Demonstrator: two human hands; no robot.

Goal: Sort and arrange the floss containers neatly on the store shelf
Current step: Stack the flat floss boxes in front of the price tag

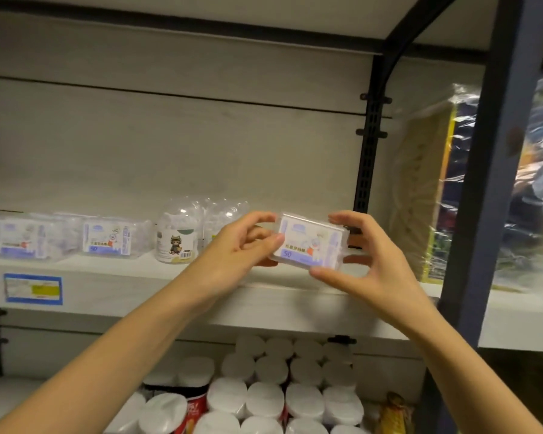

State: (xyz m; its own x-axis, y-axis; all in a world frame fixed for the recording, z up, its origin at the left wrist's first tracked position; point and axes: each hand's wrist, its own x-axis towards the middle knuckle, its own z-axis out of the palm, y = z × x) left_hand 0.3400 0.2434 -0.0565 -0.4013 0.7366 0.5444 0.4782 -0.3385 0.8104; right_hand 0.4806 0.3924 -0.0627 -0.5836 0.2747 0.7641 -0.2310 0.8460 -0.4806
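Over the shelf [132, 286] | left hand [242, 245] and right hand [375, 261] both grip floss box [308, 242] | label reads "50"

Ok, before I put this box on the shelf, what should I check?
1. Grip: ok, left hand and right hand hold the box by its ends.
2. Label towards me: ok.
3. Box level: not ok, its right end dips.
4. Spot beside the matching boxes: not ok, a domed jar stands there.
5. Room on the shelf behind the hands: cannot tell, hidden.
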